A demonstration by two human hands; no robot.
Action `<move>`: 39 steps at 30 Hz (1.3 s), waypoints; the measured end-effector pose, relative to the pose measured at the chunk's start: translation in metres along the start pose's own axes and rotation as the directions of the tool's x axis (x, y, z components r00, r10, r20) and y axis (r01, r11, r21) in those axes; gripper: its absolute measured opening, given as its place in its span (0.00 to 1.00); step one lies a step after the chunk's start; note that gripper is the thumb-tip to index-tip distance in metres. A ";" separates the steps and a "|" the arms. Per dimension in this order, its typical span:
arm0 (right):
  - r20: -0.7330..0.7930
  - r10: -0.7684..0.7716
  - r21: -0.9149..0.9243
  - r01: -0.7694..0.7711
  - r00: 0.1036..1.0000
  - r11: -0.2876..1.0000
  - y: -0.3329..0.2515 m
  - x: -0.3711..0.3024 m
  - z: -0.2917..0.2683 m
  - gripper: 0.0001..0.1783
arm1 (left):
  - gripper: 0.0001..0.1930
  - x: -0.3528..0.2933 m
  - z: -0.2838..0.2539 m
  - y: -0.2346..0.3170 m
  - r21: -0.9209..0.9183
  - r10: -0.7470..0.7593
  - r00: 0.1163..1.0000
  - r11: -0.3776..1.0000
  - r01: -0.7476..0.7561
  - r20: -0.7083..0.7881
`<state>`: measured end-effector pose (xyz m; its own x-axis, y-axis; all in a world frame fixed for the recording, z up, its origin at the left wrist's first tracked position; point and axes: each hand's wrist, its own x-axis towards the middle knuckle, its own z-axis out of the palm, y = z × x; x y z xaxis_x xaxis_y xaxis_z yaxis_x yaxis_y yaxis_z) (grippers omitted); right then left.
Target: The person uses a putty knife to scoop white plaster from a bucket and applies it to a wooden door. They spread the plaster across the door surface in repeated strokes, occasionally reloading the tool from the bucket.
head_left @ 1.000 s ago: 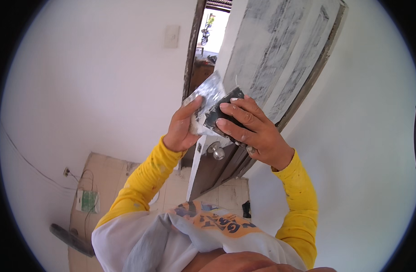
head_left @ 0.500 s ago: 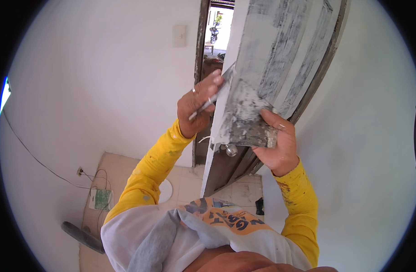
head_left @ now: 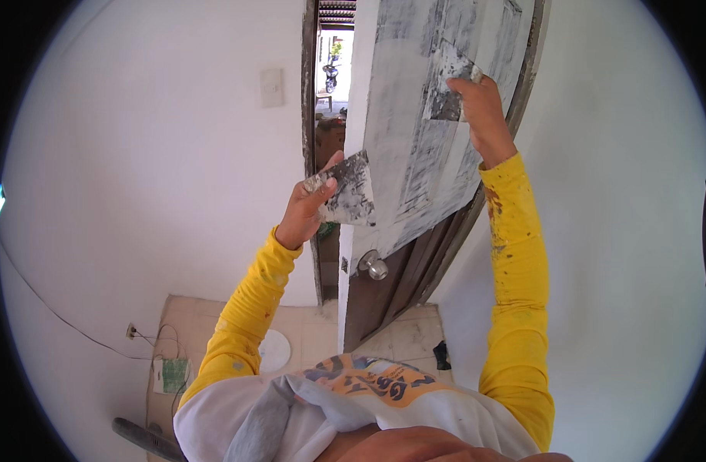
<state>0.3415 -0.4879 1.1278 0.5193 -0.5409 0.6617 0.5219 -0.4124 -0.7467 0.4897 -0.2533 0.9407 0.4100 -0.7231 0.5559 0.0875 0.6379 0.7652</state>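
My left hand [head_left: 300,215] grips a flat square putty scraper [head_left: 356,194] smeared with white and dark filler, thumb across its near face. It is held in front of the door's free edge. Farther up and to the right, my right hand [head_left: 487,115] pinches a second putty scraper [head_left: 445,98] by its right side. That blade lies over the streaked face of the door [head_left: 391,158] and seems to touch it. White filler covers much of the door's upper part in uneven bands over dark grey, while its lower part is brown.
A round metal doorknob [head_left: 374,266] sticks out below my left hand. The door stands ajar beside its dark frame [head_left: 310,123], with a motorbike outside. A light switch [head_left: 272,88] is on the left wall. Cables, a green-and-white box [head_left: 172,375] and a white round lid [head_left: 274,351] are on the floor.
My hands have moved apart. The right one has carried its scraper up the door; the left has come down slightly and turned its scraper from edge-on to face me. The view has shifted.
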 end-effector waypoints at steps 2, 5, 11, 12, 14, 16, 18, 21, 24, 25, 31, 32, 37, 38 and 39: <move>0.004 -0.026 -0.040 0.026 1.000 0.999 -0.001 0.008 0.010 0.12 | 0.32 0.001 -0.013 -0.011 0.023 0.001 1.000 1.000 -0.001 -0.014; 0.010 -0.029 -0.138 0.030 1.000 0.990 0.004 0.015 0.015 0.10 | 0.32 0.000 -0.007 -0.005 -0.069 -0.031 1.000 0.997 0.031 0.002; -0.036 -0.093 -0.170 0.085 0.995 0.982 0.024 0.020 0.025 0.09 | 0.31 0.000 -0.011 -0.008 -0.059 -0.026 1.000 0.998 0.026 0.004; -0.062 -0.070 -0.097 0.064 0.996 0.993 0.024 0.019 0.021 0.09 | 0.31 0.001 -0.013 -0.009 -0.057 -0.024 1.000 0.998 0.024 -0.003; -0.106 -0.020 0.053 0.026 0.994 0.998 0.023 0.018 0.010 0.10 | 0.31 -0.001 -0.015 -0.011 -0.053 -0.019 1.000 0.998 0.018 -0.020; -0.079 -0.045 -0.002 0.045 0.996 0.999 0.027 0.019 0.009 0.12 | 0.31 0.000 -0.018 -0.012 -0.039 -0.029 1.000 0.999 0.029 0.000; -0.062 -0.090 -0.128 0.082 0.994 0.988 0.030 0.025 0.011 0.13 | 0.31 0.001 -0.016 -0.013 -0.043 -0.033 0.999 0.998 0.034 0.013; -0.023 -0.212 -0.401 0.185 0.977 0.897 0.035 0.029 0.024 0.13 | 0.31 0.003 -0.012 -0.015 -0.063 -0.021 0.999 0.998 0.023 0.028; 0.055 -0.194 -0.505 0.195 0.980 0.841 0.012 -0.001 0.045 0.11 | 0.31 -0.002 -0.022 -0.013 -0.028 -0.001 1.000 1.000 0.001 0.011; 0.006 -0.173 -0.386 0.162 0.985 0.908 0.014 0.001 0.036 0.10 | 0.31 0.000 -0.020 -0.013 -0.018 -0.006 1.000 1.000 0.006 0.016; -0.075 -0.044 -0.019 0.043 0.996 0.999 0.017 0.016 0.017 0.07 | 0.32 0.003 -0.020 -0.013 0.005 -0.060 0.998 0.998 0.060 0.006; -0.061 -0.044 -0.032 0.043 0.997 0.999 0.019 0.019 0.019 0.08 | 0.32 0.003 -0.019 -0.011 0.009 -0.076 0.997 0.997 0.076 0.008; -0.054 -0.031 -0.235 0.018 0.998 0.972 0.022 0.039 0.044 0.14 | 0.34 0.011 -0.025 -0.013 0.037 -0.078 0.996 0.996 0.076 0.052; -0.043 -0.066 -0.324 0.049 0.997 0.945 0.020 0.041 0.050 0.16 | 0.34 0.013 -0.027 -0.016 0.051 -0.071 0.995 0.996 0.067 0.064; -0.026 -0.101 -0.406 0.082 0.995 0.910 0.014 0.040 0.061 0.18 | 0.34 0.016 -0.031 -0.018 0.063 -0.077 0.994 0.995 0.073 0.072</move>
<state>0.4108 -0.4706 1.1478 0.4462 -0.5154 0.7316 0.2425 -0.7173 -0.6532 0.5228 -0.2686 0.9258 0.3356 -0.7875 0.5169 0.0593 0.5653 0.8227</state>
